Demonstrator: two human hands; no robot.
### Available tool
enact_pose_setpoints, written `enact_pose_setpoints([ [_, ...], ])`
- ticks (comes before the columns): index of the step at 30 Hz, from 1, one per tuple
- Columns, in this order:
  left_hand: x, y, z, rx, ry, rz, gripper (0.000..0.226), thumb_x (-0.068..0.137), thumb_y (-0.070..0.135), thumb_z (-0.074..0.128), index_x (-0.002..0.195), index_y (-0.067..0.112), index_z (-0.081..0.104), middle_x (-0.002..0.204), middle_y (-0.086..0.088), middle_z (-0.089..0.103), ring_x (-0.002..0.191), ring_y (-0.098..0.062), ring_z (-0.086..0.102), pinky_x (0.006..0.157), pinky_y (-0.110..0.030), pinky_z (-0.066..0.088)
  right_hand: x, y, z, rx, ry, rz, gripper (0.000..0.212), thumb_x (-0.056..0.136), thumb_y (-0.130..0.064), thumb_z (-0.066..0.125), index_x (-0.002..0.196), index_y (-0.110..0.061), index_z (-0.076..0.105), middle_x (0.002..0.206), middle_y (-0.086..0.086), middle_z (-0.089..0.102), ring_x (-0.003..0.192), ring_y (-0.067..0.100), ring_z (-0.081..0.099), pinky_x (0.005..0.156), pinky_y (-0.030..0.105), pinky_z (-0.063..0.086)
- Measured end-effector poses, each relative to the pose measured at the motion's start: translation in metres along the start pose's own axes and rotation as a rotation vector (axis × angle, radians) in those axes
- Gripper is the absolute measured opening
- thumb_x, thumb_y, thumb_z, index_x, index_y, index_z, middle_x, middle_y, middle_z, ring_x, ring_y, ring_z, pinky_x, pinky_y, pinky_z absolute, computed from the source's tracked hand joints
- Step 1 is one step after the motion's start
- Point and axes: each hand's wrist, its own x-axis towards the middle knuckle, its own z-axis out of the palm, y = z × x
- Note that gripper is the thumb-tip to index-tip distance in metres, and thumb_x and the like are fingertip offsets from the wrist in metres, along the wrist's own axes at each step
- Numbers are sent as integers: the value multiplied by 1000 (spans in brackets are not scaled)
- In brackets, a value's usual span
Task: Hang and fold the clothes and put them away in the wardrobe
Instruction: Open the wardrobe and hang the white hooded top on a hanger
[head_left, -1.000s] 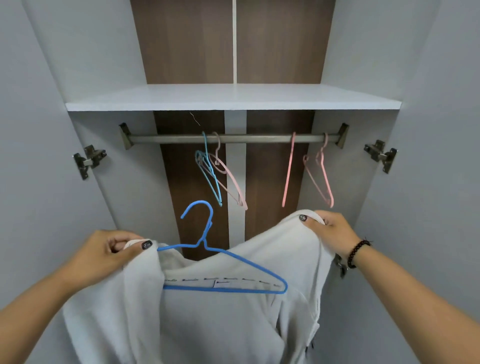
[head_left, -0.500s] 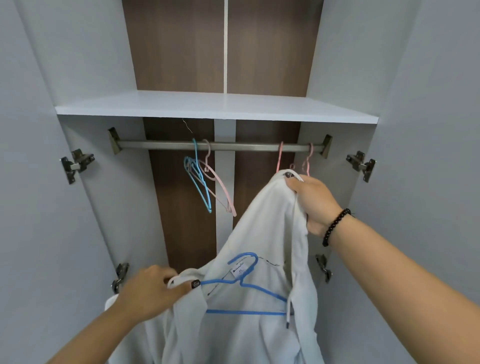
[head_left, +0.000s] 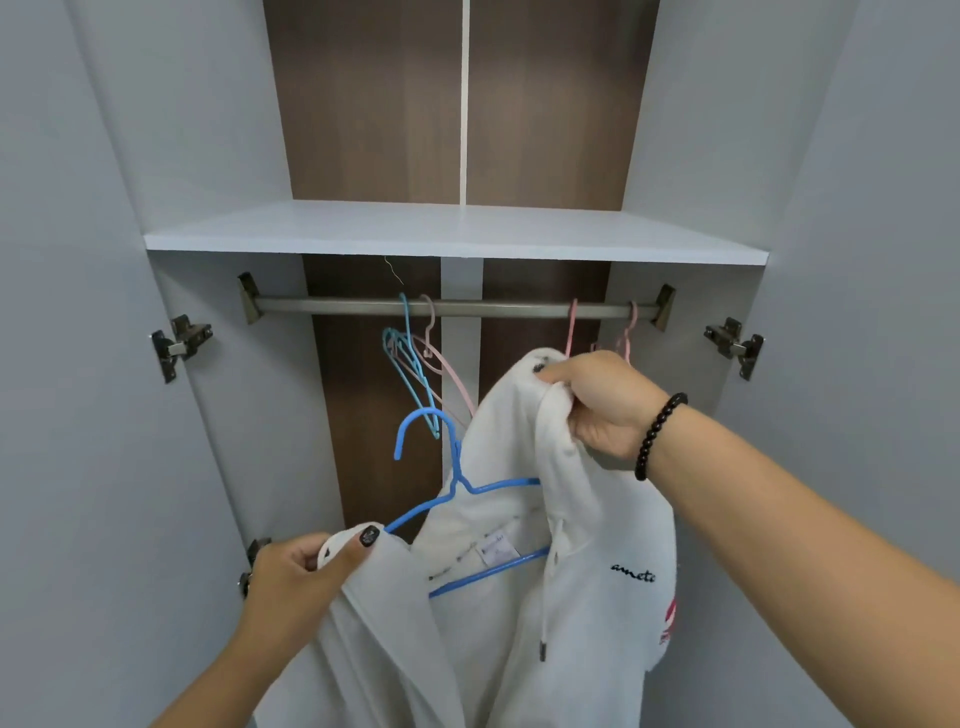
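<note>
A white hooded top (head_left: 587, 525) with black lettering hangs on a blue hanger (head_left: 452, 488) in front of the open wardrobe. My left hand (head_left: 306, 569) pinches the top's left shoulder at the hanger's end, low down. Higher up, just under the metal rail (head_left: 332, 305), my right hand (head_left: 597, 402) grips the fabric of the right shoulder or hood. The hanger's hook points up and is free of the rail. The hanger's right arm is hidden inside the cloth.
On the rail hang a light blue hanger (head_left: 408, 364) and a pink one (head_left: 441, 364) near the middle, and two pink hangers (head_left: 571, 327) at the right. A white shelf (head_left: 457, 234) lies above. Open doors with hinges (head_left: 179, 345) flank both sides.
The hanger with the top has risen and tilted, its hook now higher. My right hand stays raised near the rail; my left hand stays low on the shoulder.
</note>
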Motion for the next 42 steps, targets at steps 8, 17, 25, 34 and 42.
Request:
enact_pose_setpoints([
  [8,-2,-3,-6,-232,90,-89,15,79,14,74,66,7,76,57,1,66,51,-4,53,45,-10,41,-5,54,-39,-1285,-62,-411,59,84,-56,58,134,-31,39,114,-15,53,110,11,52,91,24,42],
  [17,3,12,-3,-187,71,-37,19,79,11,74,60,8,75,52,2,59,46,-2,44,44,-9,36,3,78,-70,-1389,13,-864,45,94,-47,30,97,-23,67,90,-14,66,78,8,63,66,26,52],
  [25,15,34,14,-151,19,54,14,78,17,74,66,11,77,55,3,66,48,-2,51,47,-13,41,-3,55,-43,-1494,74,-1099,40,93,-41,32,89,-23,68,72,-10,67,51,8,61,44,15,40],
  [34,25,44,27,145,-8,233,47,59,74,67,61,28,71,47,13,47,46,-3,35,51,-23,29,-5,61,-23,-1424,22,-954,38,92,-39,27,83,-22,59,66,-14,50,50,5,39,46,8,18],
  [42,52,27,22,806,175,701,58,87,68,38,61,22,61,63,14,53,64,-17,51,56,-29,42,28,94,1,-929,-262,-491,40,100,-25,43,60,-29,45,55,-16,48,53,-5,48,54,9,37],
])
